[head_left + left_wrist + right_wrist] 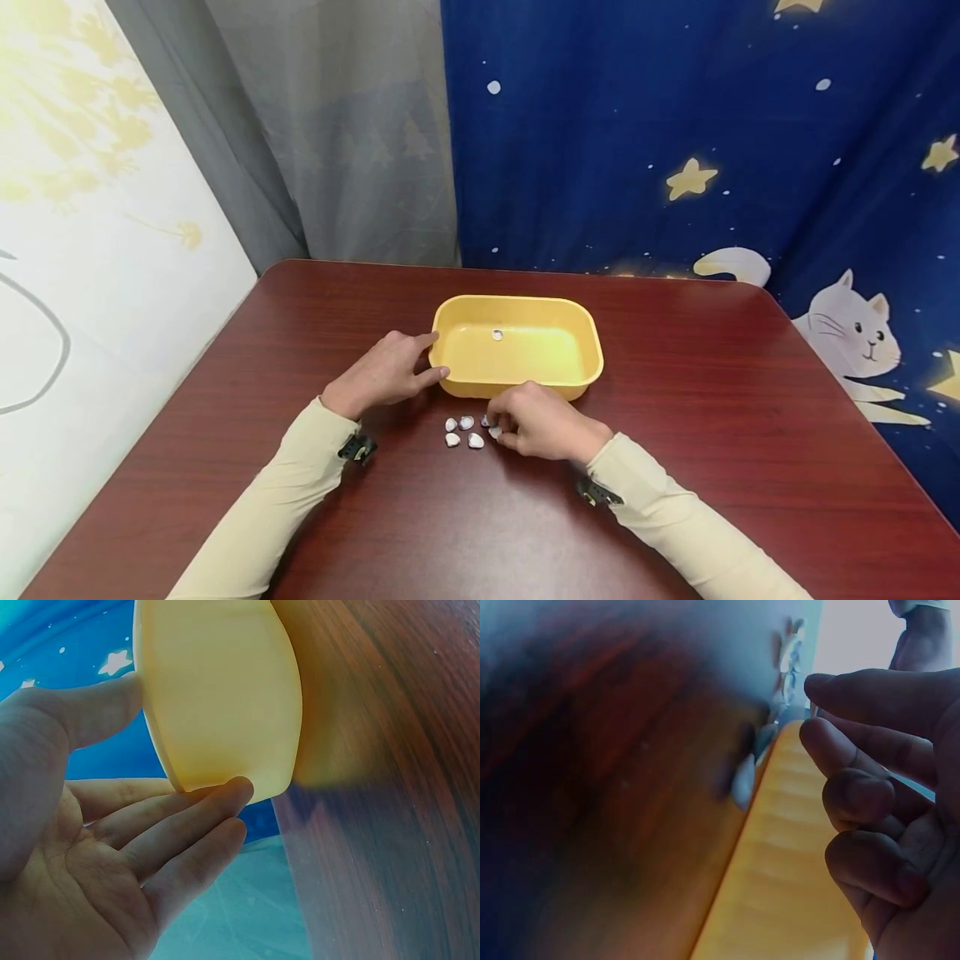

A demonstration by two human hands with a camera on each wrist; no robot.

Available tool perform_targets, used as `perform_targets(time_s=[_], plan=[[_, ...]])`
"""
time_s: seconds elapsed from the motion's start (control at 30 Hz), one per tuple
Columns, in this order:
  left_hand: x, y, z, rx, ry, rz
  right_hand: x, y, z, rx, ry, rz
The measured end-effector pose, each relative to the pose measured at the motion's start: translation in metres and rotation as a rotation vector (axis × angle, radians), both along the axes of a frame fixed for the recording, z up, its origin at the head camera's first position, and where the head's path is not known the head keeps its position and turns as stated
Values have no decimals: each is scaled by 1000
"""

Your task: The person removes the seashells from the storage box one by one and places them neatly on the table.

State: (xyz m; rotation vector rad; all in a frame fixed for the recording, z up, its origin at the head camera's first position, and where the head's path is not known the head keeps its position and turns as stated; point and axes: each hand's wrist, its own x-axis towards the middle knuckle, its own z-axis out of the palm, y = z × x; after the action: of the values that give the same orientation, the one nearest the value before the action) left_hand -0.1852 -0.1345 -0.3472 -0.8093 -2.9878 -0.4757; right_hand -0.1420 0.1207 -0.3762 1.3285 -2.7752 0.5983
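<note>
A yellow plastic tub (517,390) stands on the table with one small seashell (497,335) inside. My left hand (386,375) holds its left end; the thumb and fingers touch the rim and wall, as the tub's side (225,690) in the left wrist view shows. In front of the tub, my right hand (543,423) is low over the table and pinches a whitish seashell (495,432) between thumb and fingertips. Several pale seashells (467,422) lie just left of those fingers. Another darker shell (485,421) is partly hidden behind the fingertips.
The reddish-brown wooden table (720,433) extends around the tub. A grey curtain (352,133) and a blue starry curtain (600,142) hang behind its far edge. Dark wrist straps (358,448) sit on both forearms.
</note>
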Motion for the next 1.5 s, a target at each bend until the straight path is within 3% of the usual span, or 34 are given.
perform_targets(time_s=[0.33, 0.9, 1.2, 1.5], plan=[[0, 1, 1, 5, -3, -2, 3, -6, -4, 120, 56, -20], [1, -1, 1, 10, 10, -5, 2, -10, -6, 136, 69, -4], [1, -1, 1, 12, 6, -7, -1, -8, 11, 62, 4, 6], [1, -1, 3, 16, -8, -8, -22, -1, 35, -81, 52, -30]])
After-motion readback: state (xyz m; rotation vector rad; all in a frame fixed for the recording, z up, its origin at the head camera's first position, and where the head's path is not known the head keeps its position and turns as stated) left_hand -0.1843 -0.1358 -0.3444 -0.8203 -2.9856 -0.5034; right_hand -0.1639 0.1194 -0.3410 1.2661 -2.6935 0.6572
